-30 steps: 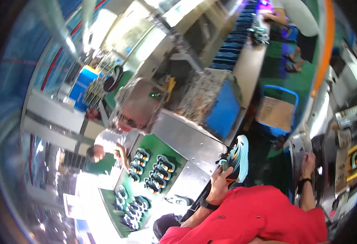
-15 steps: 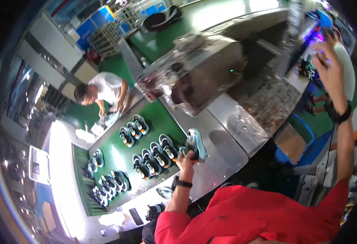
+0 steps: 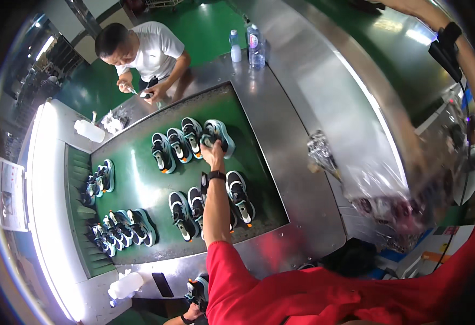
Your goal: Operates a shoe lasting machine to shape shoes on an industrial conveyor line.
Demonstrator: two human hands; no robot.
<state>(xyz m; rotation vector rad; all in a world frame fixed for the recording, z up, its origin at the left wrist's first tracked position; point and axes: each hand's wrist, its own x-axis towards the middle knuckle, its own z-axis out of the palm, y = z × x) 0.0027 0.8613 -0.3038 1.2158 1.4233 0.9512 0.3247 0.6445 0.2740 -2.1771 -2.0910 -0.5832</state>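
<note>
My left hand (image 3: 213, 154) reaches over the green conveyor belt (image 3: 140, 184), its fingers closed on the heel end of a black and pale-blue sneaker (image 3: 222, 135). This sneaker stands at the right end of the far row, close beside another sneaker (image 3: 191, 132). Under my left forearm runs a nearer row with orange-tabbed sneakers, including one (image 3: 240, 197) just right of the arm; the forearm partly hides this row. My right hand (image 3: 410, 6) is stretched out at the upper right edge, cut by the frame, so its fingers cannot be made out.
Across the belt, a person in a white shirt (image 3: 156, 51) handles a shoe. Two bottles (image 3: 255, 47) stand on the metal edge. More sneakers (image 3: 121, 227) sit near the lit tunnel. A phone (image 3: 162, 284) and white bottle (image 3: 126, 286) lie in front; another person's hand (image 3: 193, 312) holds a shoe.
My left hand has carried the sneaker from beside the metal border onto the belt, at the far row's end. My right hand has swung from the right side to the top edge. The view has turned.
</note>
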